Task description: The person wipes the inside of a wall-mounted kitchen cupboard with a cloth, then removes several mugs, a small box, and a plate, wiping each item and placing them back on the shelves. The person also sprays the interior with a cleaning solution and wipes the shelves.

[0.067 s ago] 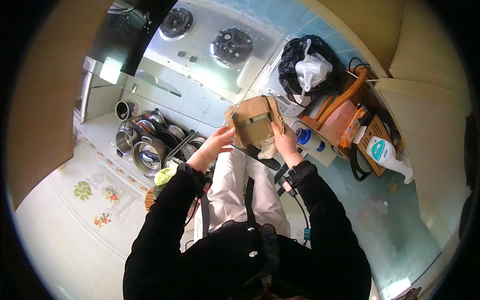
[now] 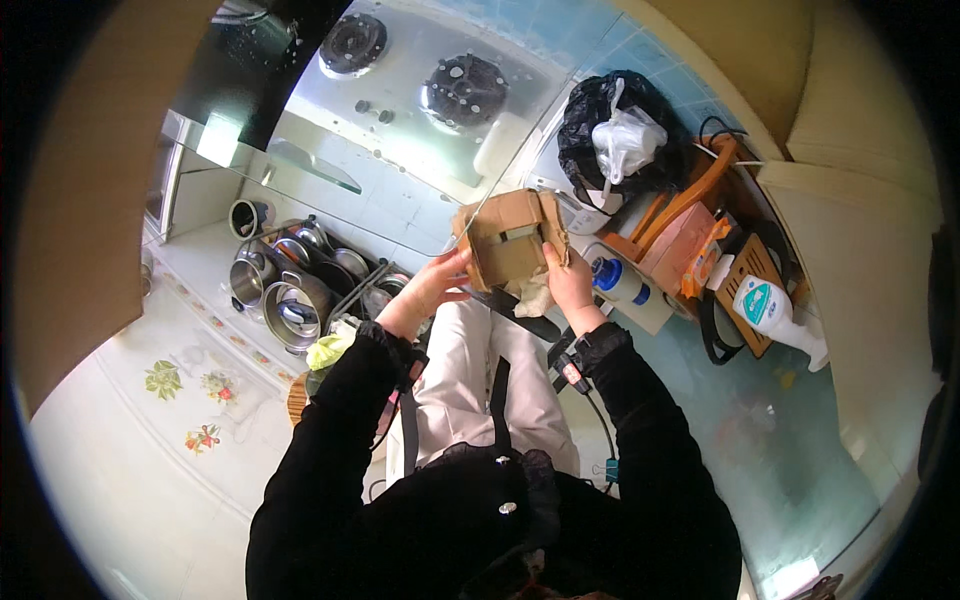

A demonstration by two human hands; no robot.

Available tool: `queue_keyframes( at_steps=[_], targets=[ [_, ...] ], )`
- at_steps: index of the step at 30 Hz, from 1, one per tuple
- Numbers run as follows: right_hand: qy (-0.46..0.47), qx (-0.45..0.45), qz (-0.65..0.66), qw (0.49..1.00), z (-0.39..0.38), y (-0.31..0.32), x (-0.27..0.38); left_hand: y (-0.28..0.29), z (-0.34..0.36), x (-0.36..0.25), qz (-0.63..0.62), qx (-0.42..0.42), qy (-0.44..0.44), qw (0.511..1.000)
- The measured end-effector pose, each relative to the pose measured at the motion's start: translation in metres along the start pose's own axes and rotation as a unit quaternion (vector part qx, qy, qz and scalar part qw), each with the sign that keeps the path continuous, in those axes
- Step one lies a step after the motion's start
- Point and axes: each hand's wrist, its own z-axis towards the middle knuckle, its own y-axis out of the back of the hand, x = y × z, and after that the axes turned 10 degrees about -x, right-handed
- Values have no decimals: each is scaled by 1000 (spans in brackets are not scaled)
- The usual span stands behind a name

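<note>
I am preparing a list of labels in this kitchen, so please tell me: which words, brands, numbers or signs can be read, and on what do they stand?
White bottle: teal label with white lettering; wording not quoted here.
Small device by the right wrist: reddish marking, too small to read.
White appliance: any markings are too small to read.
Cardboard box: no readable text on the visible side.

A worn brown cardboard box piece (image 2: 513, 262), shallow with creased, raggedy edges and a pale slot across its middle, sits slightly tilted between the left hand (image 2: 432, 288) and the right hand (image 2: 571, 284); just beneath its lower right corner hangs a crumpled off-white wad (image 2: 534, 298).
</note>
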Motion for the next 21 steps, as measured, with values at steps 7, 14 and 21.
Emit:
queue_keyframes(
  at_steps=[7, 14, 21],
  targets=[
    [24, 31, -19, 999, 8, -28, 6, -18, 19, -5, 19, -91, -119, 989],
    [79, 110, -82, 987, 40, -55, -8, 42, 45, 6, -3, -41, -189, 981],
    [-67, 119, 54, 989, 8, -26, -62, 91, 103, -12, 154, -79, -391, 904]
  ],
)
